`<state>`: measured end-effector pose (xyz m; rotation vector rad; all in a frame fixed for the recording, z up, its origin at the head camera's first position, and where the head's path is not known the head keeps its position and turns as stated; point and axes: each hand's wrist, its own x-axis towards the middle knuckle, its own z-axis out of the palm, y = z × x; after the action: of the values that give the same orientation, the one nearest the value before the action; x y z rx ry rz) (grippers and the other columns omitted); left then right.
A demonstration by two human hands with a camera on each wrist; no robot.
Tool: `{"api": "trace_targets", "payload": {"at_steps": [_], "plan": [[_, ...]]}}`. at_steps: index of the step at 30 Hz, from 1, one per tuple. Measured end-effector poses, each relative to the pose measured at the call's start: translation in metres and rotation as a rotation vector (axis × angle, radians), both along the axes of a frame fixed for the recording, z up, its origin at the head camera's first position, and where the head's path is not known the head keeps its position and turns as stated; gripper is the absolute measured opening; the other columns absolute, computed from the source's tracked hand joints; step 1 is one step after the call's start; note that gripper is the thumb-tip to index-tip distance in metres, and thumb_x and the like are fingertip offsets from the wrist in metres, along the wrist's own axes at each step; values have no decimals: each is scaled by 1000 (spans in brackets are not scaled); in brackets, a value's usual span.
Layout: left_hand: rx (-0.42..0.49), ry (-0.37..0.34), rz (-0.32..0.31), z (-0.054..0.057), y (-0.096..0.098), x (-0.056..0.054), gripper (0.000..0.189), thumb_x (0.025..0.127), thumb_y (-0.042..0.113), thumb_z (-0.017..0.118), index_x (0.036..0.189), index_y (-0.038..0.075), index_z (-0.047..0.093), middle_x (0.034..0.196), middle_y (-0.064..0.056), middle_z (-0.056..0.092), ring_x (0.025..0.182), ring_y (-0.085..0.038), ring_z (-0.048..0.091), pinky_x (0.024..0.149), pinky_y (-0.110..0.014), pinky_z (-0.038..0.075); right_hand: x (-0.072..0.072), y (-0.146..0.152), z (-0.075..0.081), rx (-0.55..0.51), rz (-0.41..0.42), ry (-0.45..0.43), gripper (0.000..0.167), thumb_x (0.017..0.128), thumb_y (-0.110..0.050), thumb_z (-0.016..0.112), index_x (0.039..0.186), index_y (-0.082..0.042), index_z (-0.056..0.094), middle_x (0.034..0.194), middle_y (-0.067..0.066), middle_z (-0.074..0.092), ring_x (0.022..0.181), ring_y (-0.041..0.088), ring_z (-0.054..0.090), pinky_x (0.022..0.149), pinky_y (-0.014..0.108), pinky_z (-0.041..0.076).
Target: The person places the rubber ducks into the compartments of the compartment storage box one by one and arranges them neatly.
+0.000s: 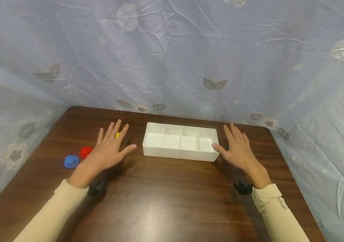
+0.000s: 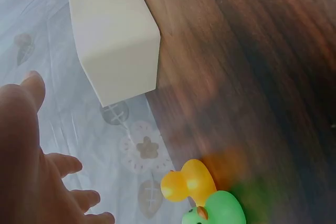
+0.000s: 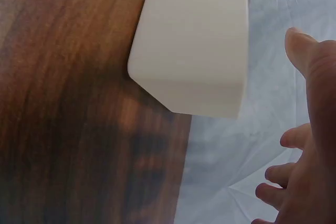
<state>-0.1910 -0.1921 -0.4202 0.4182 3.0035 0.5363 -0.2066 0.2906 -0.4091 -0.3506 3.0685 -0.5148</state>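
Observation:
A white divided tray (image 1: 179,155) stands on the table, its several compartments bare inside. My left hand (image 1: 106,151) hovers to its left, fingers spread and straight, holding nothing. At the tray's right end, my right hand (image 1: 237,149) is also spread and holds nothing; its thumb overlaps the tray's corner in the head view. Beneath my left hand are small toys: a yellow rubber duck (image 2: 190,182) and a green rubber duck (image 2: 226,209) in the left wrist view. In the head view my left hand mostly hides the yellow one and covers the green one.
Left of my left hand lie a red toy (image 1: 85,152), partly covered by it, and a round blue toy (image 1: 71,161). The dark wooden table (image 1: 166,195) ends at a pale patterned cloth (image 1: 172,74) hanging behind and at both sides.

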Motion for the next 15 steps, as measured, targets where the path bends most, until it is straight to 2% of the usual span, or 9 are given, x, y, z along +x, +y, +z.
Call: {"api": "trace_targets", "payload": {"at_steps": [5, 15], "plan": [[3, -30, 20, 2, -6, 7, 96, 105, 74, 38, 173, 15, 5, 181, -16, -11, 167, -48, -9, 128, -77, -8, 0, -1, -6, -7, 3, -9, 102, 103, -68, 52, 172, -8, 9, 179, 25, 1, 166, 51, 4, 130, 75, 2], [10, -54, 67, -1, -27, 20, 95, 106, 73, 37, 173, 13, 4, 179, -21, -11, 165, -52, -8, 126, -80, -7, 2, -7, -22, -11, 27, -8, 101, 103, -67, 55, 171, -7, 13, 178, 29, 8, 165, 52, 9, 129, 77, 5]]}}
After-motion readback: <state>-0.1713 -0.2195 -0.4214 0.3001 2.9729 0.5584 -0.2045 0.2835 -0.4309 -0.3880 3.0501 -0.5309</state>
